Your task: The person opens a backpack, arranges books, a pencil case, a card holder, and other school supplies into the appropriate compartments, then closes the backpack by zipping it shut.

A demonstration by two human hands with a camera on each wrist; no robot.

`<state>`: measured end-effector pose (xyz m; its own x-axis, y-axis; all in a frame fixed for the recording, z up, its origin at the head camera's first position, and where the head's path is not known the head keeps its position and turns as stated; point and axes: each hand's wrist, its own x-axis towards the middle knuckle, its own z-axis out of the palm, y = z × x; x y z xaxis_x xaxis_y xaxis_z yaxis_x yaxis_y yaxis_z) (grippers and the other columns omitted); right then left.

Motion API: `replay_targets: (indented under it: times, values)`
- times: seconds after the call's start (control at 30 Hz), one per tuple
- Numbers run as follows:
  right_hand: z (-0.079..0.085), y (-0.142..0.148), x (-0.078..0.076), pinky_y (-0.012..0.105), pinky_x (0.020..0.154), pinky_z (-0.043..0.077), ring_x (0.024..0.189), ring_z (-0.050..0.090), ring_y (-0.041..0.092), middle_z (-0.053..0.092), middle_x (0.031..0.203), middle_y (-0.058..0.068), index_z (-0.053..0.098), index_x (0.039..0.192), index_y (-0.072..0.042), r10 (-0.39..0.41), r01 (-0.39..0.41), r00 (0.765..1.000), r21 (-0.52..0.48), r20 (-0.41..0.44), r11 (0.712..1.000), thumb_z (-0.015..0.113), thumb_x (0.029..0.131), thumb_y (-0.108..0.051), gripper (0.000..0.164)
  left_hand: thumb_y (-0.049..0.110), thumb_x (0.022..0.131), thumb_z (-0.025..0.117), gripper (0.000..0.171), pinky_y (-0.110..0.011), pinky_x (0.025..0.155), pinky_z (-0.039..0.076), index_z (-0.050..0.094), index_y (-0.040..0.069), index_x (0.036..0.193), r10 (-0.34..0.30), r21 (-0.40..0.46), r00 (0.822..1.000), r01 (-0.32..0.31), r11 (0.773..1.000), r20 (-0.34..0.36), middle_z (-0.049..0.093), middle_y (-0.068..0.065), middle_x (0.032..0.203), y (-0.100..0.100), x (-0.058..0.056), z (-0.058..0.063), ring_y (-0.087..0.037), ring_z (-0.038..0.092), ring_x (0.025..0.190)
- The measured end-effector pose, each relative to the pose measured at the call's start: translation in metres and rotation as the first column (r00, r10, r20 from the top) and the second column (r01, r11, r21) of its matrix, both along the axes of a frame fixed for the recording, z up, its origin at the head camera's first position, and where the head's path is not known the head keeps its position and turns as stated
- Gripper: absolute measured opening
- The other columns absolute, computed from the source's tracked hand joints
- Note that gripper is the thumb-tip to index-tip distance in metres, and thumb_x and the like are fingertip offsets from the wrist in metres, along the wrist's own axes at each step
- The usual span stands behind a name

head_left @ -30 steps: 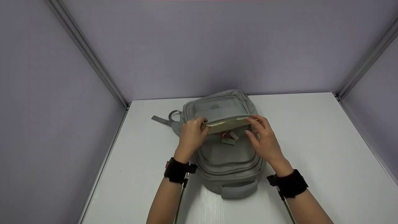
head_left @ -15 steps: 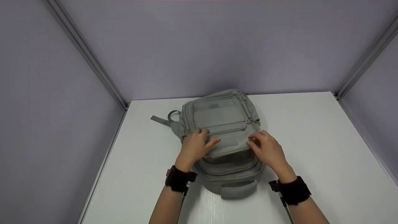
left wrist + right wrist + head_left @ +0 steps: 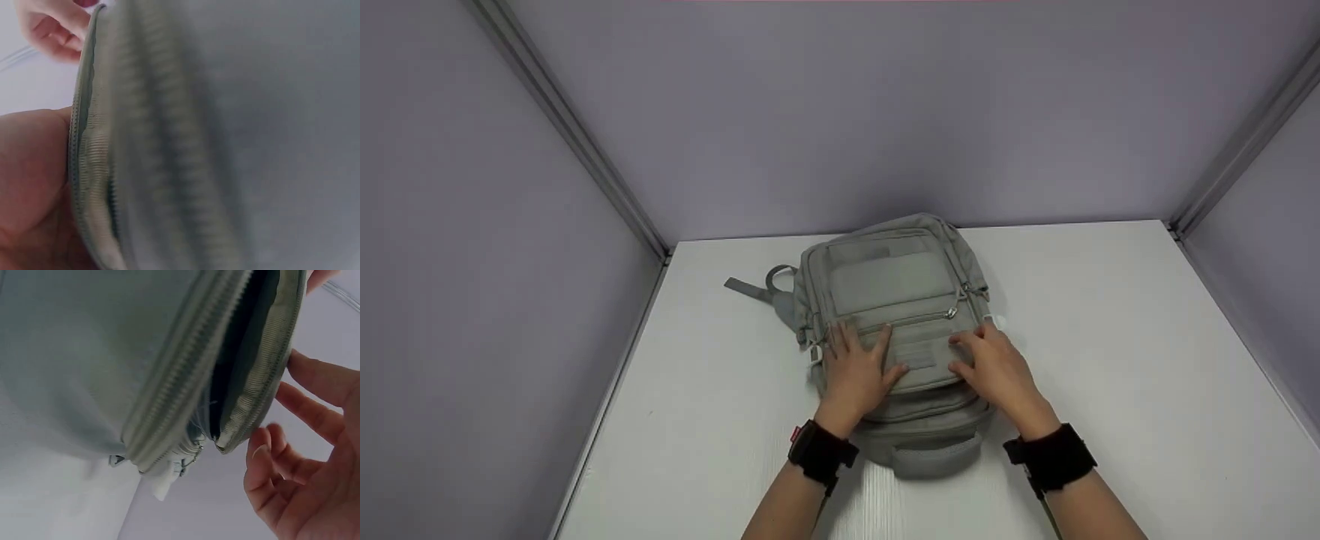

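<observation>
A grey-green backpack (image 3: 892, 281) lies on the white table, its top handle (image 3: 937, 457) toward the person. Its front pocket flap (image 3: 934, 375) lies folded down over the bag. My left hand (image 3: 855, 379) rests on the flap's left part with fingers spread. At the flap's right side is my right hand (image 3: 997, 367), thumb and fingers apart, fingertips touching it. The right wrist view shows the flap's zipper edge (image 3: 270, 377) beside those fingers, with a dark gap behind it. Whatever lies inside the pocket is hidden.
A loose strap (image 3: 750, 290) sticks out to the left of the backpack. Metal zipper pulls (image 3: 951, 313) hang on its front. Pale partition walls (image 3: 840, 112) enclose the white table (image 3: 1110, 337) at the back and both sides.
The lifted flap came down toward the person, covering the pale and red items seen in the pocket. My left hand moved from the flap's edge to lie spread on it; my right hand followed down.
</observation>
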<state>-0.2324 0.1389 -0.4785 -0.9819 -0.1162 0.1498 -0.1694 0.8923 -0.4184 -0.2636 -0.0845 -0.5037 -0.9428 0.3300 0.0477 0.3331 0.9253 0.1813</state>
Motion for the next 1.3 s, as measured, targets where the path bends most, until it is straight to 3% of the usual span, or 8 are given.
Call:
replay_targets:
  times: [0.17,0.27,0.57,0.8,0.97,1.07,1.2,1.3]
  values:
    - [-0.012,-0.003,-0.006,0.056,0.091,0.043,0.121,0.045,0.045,0.043,0.135,0.023,0.063,0.13,-0.014,0.113,-0.109,0.992,0.069,-0.056,0.992,0.086,0.075,-0.013,0.059,0.068,0.093,0.044,0.072,-0.061,0.105,0.029,0.029,0.034,0.155,-0.013,-0.036,1.0,0.013,0.999,-0.02,0.016,-0.031,0.156,-0.004,-0.002,-0.011,-0.053,0.016,0.14]
    - [-0.015,-0.005,-0.009,0.061,0.099,0.037,0.133,0.034,0.048,0.036,0.148,0.023,0.06,0.136,-0.017,0.184,-0.18,0.982,0.099,-0.038,0.979,0.085,0.077,-0.013,0.065,0.069,0.092,0.045,0.073,-0.061,0.105,0.031,0.031,0.033,0.154,-0.035,-0.034,0.997,0.032,0.999,-0.068,0.019,-0.03,0.155,-0.007,-0.005,-0.016,-0.052,0.018,0.14]
    - [-0.017,-0.013,-0.011,0.062,0.102,0.034,0.135,0.031,0.05,0.033,0.151,0.025,0.057,0.139,-0.019,0.207,-0.213,0.977,0.175,0.055,0.961,0.08,0.083,-0.018,0.061,0.067,0.092,0.048,0.072,-0.06,0.106,0.03,0.036,0.031,0.153,-0.113,-0.001,0.987,0.114,0.993,-0.116,0.021,-0.029,0.155,-0.013,-0.02,-0.021,-0.051,0.016,0.141]
    - [-0.016,-0.017,-0.017,0.064,0.1,0.034,0.134,0.032,0.051,0.033,0.151,0.026,0.057,0.14,-0.02,0.181,-0.194,0.98,0.219,0.078,0.956,0.079,0.084,-0.019,0.06,0.068,0.089,0.051,0.074,-0.058,0.107,0.029,0.035,0.035,0.153,-0.095,-0.018,0.991,0.094,0.995,-0.097,0.021,-0.027,0.156,-0.006,-0.031,-0.02,-0.05,0.015,0.142]
    - [-0.017,-0.021,-0.019,0.068,0.1,0.029,0.136,0.026,0.054,0.032,0.15,0.026,0.057,0.139,-0.022,0.187,-0.186,0.982,0.256,0.02,0.948,0.079,0.084,-0.014,0.06,0.068,0.089,0.052,0.072,-0.057,0.105,0.033,0.037,0.035,0.151,-0.087,-0.03,0.989,0.084,0.996,-0.119,0.027,-0.025,0.154,-0.004,-0.033,-0.017,-0.049,0.021,0.141]
    - [-0.018,-0.025,-0.022,0.069,0.104,0.022,0.14,0.018,0.054,0.026,0.154,0.025,0.054,0.142,-0.025,0.212,-0.201,0.977,0.308,-0.002,0.93,0.076,0.086,-0.015,0.061,0.058,0.094,0.054,0.057,-0.055,0.098,0.042,0.052,0.029,0.143,-0.055,0.015,0.977,0.059,0.998,-0.205,0.043,-0.019,0.147,-0.006,-0.037,-0.014,-0.043,0.037,0.136]
    - [-0.019,-0.033,-0.027,0.068,0.107,0.018,0.141,0.014,0.054,0.021,0.157,0.024,0.048,0.146,-0.029,0.249,-0.242,0.968,0.32,0.021,0.916,0.072,0.091,-0.024,0.06,0.03,0.098,0.062,0.029,-0.051,0.086,0.048,0.067,0.016,0.124,0.072,0.138,0.939,-0.027,0.99,-0.335,0.061,-0.012,0.127,-0.016,-0.048,-0.01,-0.034,0.057,0.115]
    - [-0.02,-0.037,-0.029,0.068,0.106,0.019,0.14,0.013,0.056,0.019,0.157,0.026,0.046,0.148,-0.03,0.252,-0.258,0.966,0.278,0.056,0.925,0.069,0.093,-0.031,0.059,0.012,0.096,0.062,0.027,-0.051,0.084,0.047,0.065,0.008,0.122,0.156,0.216,0.935,-0.088,0.972,-0.32,0.062,-0.014,0.121,-0.026,-0.055,-0.011,-0.035,0.059,0.108]
